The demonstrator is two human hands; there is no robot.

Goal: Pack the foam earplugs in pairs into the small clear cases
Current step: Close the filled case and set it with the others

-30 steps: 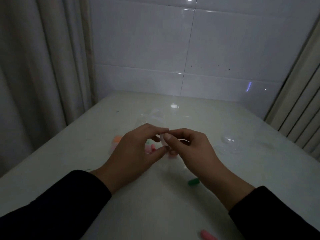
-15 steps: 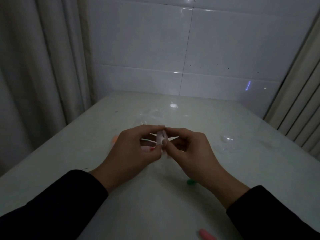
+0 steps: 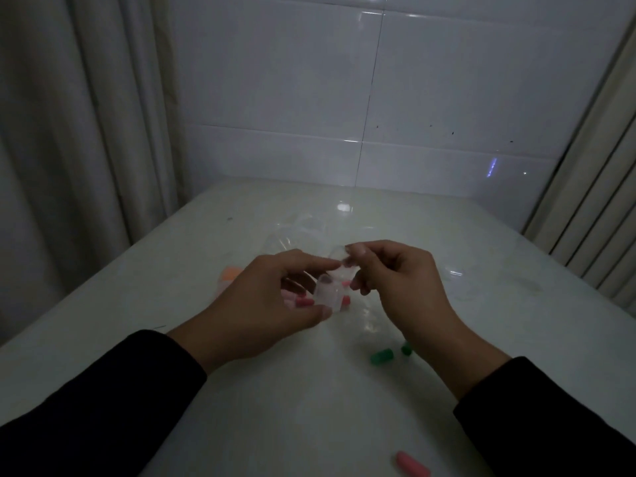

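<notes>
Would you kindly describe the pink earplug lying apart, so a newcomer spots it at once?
Start at the white table's near edge. Beside the right sleeve lies one pink earplug. It lies alone, nearer than the green earplugs.

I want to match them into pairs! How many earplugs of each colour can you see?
green earplugs: 2
orange earplug: 1
pink earplugs: 3 in plain sight; more may be hidden
Total: 6

A pale table (image 3: pixel 241 425) stands against a white tiled wall (image 3: pixel 447 98) (glossy, faintly speckled), curtains (image 3: pixel 69 132) hanging left.
</notes>
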